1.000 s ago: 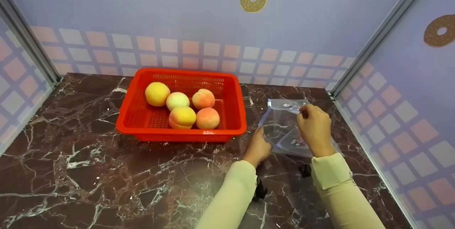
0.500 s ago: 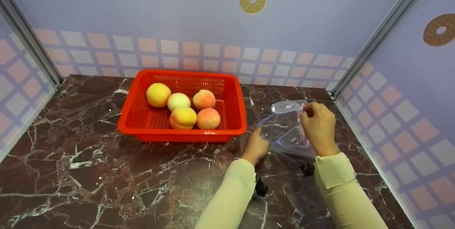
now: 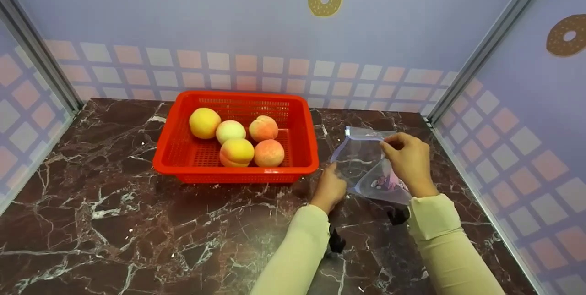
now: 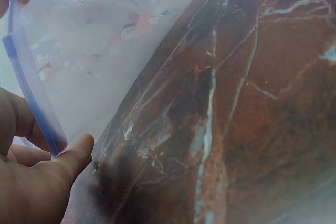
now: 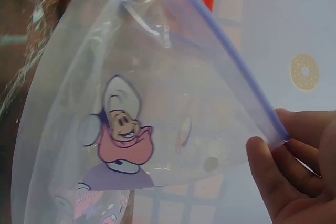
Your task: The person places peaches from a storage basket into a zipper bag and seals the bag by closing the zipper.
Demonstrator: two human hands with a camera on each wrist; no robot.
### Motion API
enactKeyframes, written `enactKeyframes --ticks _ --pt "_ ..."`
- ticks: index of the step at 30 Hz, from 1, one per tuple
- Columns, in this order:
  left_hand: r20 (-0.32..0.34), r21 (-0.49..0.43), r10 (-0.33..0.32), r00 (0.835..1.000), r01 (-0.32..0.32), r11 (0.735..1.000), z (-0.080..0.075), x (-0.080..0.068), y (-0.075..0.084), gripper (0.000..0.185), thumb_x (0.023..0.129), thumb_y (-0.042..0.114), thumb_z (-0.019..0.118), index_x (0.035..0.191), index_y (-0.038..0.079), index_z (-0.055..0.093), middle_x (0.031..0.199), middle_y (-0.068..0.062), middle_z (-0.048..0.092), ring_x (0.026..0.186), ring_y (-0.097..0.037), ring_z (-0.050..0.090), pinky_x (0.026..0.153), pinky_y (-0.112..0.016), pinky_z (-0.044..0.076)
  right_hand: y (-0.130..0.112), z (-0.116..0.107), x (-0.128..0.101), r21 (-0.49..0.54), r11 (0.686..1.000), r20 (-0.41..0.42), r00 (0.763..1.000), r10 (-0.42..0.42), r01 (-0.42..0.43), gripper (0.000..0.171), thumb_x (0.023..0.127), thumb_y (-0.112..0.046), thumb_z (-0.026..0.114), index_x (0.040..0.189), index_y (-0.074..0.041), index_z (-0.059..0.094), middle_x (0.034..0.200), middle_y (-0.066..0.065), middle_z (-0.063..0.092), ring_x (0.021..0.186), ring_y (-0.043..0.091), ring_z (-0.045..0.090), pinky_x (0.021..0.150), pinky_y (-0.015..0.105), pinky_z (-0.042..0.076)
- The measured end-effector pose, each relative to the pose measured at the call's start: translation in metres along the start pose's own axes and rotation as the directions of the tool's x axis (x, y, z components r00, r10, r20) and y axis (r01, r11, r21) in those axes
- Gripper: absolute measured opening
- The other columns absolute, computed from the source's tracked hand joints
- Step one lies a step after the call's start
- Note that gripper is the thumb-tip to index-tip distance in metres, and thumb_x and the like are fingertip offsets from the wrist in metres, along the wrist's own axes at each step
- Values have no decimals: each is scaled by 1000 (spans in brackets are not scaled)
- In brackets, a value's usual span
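Observation:
A clear zip bag [image 3: 384, 185] with a purple seal strip and printed cartoon figures stands with its mouth spread at the right of the table. My left hand [image 3: 330, 188] pinches one side of its mouth, thumb and fingers meeting at the purple strip [image 4: 31, 93] in the left wrist view. Raised on the other side, my right hand [image 3: 409, 163] pinches the opposite edge between thumb and fingertips. A printed cartoon character [image 5: 125, 129] shows on the bag's wall in the right wrist view. No fruit shows inside the bag.
Left of the hands, a red plastic basket [image 3: 236, 177] holds several peaches [image 3: 269, 153]. The dark marble tabletop [image 3: 137, 221] ends at a patterned back wall [image 3: 256, 20] and a right side panel [image 3: 526, 148], which stands close beyond my right hand.
My right hand shifts slightly while keeping its pinch, and the bag's mouth changes shape, its far edge moving a little. My left hand stays nearly in place. The basket and peaches are unmoved.

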State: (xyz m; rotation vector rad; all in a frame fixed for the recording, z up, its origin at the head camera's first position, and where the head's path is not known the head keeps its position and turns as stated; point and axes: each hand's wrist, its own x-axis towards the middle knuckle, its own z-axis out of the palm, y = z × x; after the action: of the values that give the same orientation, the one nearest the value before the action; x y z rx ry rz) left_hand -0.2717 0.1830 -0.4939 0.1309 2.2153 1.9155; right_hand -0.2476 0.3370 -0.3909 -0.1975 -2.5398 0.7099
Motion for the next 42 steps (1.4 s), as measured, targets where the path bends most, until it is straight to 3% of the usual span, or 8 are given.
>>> enactKeyframes --ticks 12,20,26,42 --pt "-12 79 57 998 -56 995 -5 -4 11 64 79 -5 56 142 -8 41 141 -25 49 125 -33 55 105 -38 44 -7 1 5 2 998 44 997 64 -64 17 89 -20 66 96 -7 74 87 11 73 73 25 64 67 34 50" --pt "-15 150 114 993 -110 983 -9 -8 22 59 84 9 61 139 -7 46 145 -25 44 136 -37 42 114 -43 33 -8 1 7 -17 997 18 997 76 -75 17 89 -20 65 93 -6 75 85 12 73 71 25 63 63 32 49" --pt "-13 225 121 993 -115 968 -11 -11 29 60 85 15 61 142 1 46 148 -21 42 137 -35 42 113 -44 34 -9 1 10 -30 997 -3 998 66 -66 16 87 -19 67 91 -6 75 81 12 73 68 25 64 60 32 48" --pt "-61 238 193 979 -174 955 -22 -23 55 65 84 16 56 146 4 42 150 -14 42 137 -30 43 113 -42 34 -20 3 16 -12 998 21 998 63 -63 15 89 -16 65 92 -4 74 84 14 72 67 25 66 58 29 49"
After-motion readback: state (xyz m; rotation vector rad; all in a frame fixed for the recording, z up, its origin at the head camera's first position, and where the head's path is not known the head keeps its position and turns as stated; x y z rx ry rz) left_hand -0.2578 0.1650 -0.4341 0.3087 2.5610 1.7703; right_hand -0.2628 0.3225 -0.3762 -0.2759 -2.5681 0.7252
